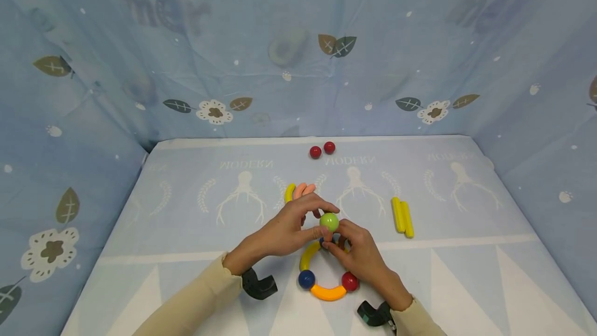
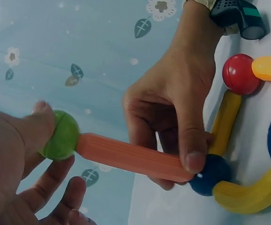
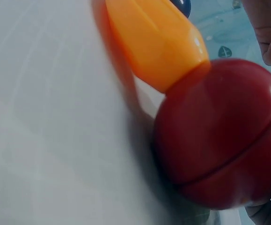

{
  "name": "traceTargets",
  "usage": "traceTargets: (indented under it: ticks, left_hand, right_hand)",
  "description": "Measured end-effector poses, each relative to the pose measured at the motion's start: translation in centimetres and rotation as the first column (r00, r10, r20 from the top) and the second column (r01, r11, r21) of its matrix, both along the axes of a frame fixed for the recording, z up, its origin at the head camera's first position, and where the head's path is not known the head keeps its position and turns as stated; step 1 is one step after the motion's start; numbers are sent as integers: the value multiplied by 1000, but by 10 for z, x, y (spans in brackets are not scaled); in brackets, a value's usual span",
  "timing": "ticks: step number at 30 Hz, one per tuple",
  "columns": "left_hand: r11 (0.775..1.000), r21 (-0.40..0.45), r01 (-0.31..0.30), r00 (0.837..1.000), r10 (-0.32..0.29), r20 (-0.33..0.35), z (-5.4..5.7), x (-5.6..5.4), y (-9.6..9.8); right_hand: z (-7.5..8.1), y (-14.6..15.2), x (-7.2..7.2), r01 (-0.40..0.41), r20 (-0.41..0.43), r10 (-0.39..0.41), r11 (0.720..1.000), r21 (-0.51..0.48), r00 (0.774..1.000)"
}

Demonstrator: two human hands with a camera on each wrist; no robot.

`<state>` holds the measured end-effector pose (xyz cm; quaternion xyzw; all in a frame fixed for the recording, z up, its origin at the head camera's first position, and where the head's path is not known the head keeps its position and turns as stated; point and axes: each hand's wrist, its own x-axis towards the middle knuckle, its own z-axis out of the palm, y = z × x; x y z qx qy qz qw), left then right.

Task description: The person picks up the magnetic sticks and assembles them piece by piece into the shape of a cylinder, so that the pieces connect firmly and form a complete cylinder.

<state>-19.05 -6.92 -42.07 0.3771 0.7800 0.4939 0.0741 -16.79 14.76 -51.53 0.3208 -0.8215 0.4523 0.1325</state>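
Observation:
My left hand (image 1: 291, 226) holds a glossy green ball (image 1: 329, 221) between thumb and fingers. From the ball a straight salmon rod (image 2: 135, 157) runs to a dark blue ball (image 2: 211, 175), as the left wrist view shows. My right hand (image 1: 363, 253) pinches the rod's end beside that blue ball. Below the hands, a ring lies on the table: a yellow curved stick (image 1: 306, 257), another blue ball (image 1: 306, 279), an orange curved stick (image 1: 328, 293) and a red ball (image 1: 350, 281). A yellow stick (image 2: 225, 124) joins the red ball to the first blue ball, partly behind my right hand.
Two red balls (image 1: 315, 152) sit near the table's back edge. Two straight yellow sticks (image 1: 398, 215) lie side by side at the right. Beyond my left hand are a yellow curved stick (image 1: 289, 192) and salmon curved sticks (image 1: 300, 191), partly hidden. Patterned cloth (image 1: 280, 66) hangs behind.

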Motion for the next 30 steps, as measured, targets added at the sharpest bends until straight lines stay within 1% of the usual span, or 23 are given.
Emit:
traceTargets:
  ticks: [2,4,6,8,9,10,11,13,15,16,17,18,19,20,21,22,23,24,25,26,27,28,30]
  left_hand:
    - [1000,-7,-11,1000,11,12,-7,-1,0]
    - [999,-19,-36,999,35,-14,-19,-2,1]
    - [997,-41,-71,994,67,-86,-34,-2,2]
    - [993,-55,-109,983,99,-157,-46,-1,5]
    - [990,-59,-126,976,113,-189,-51,0,7]
    - [988,-65,-141,970,125,-209,-55,1,8]
    - [986,-69,-149,967,131,-219,-57,2,9]
    - [987,-69,-147,969,130,-212,-61,3,11]
    - [985,-84,-148,971,129,-200,-64,4,12]
    - [984,-95,-150,973,129,-193,-66,4,12]
    - [983,-105,-149,974,128,-185,-67,4,12]
    - [982,-115,-149,976,127,-176,-68,4,12]
    - [981,-125,-150,977,128,-169,-69,4,12]
    - [980,-130,-151,978,129,-163,-70,4,13]
    - [979,-135,-154,978,132,-161,-71,4,13]
    - [978,-138,-156,978,134,-159,-71,4,13]
    - [977,-141,-159,978,136,-161,-72,4,13]
    - [976,-144,-162,977,138,-165,-72,4,14]
    - [975,-147,-166,975,140,-171,-73,3,14]
    - [974,-152,-170,973,142,-179,-73,3,14]
    - [972,-158,-171,972,141,-186,-74,3,14]
    - [971,-165,-173,972,140,-191,-74,2,14]
    - [969,-179,-172,971,136,-196,-76,2,15]
  right_hand:
    - [0,0,0,2,3,-2,1000,4,1000]
    - [0,0,0,0,1,0,1000,0,1000]
    - [1,-1,0,1,-3,-1,1000,-6,1000]
    - [2,0,0,-1,1,1,1000,-4,1000]
    - [3,1,-1,-5,5,5,1000,4,1000]
    - [5,3,-1,-12,12,12,1000,16,1000]
    - [7,6,-1,-25,37,24,999,30,999]
    - [12,15,-2,-59,99,53,996,60,994]
    - [17,28,-5,-58,133,46,995,85,990]
    - [20,35,-7,-32,132,19,995,96,991]
    - [22,42,-9,12,117,-26,994,111,993]
    - [25,50,-12,79,79,-90,988,132,993]
    - [27,57,-14,166,27,-172,974,154,985]
    - [29,64,-15,264,-23,-265,948,177,964]
    - [31,70,-16,360,-64,-354,912,198,933]
    - [33,76,-17,444,-96,-434,867,224,896]
    - [35,81,-17,512,-116,-500,820,254,858]
    - [36,86,-17,563,-123,-553,775,288,824]
    - [37,89,-16,594,-118,-592,735,326,797]
    - [37,91,-16,608,-103,-619,705,366,779]
    - [37,93,-15,608,-84,-635,682,406,768]
    - [36,94,-14,600,-62,-645,666,443,762]
    - [34,94,-13,579,-24,-655,650,492,755]
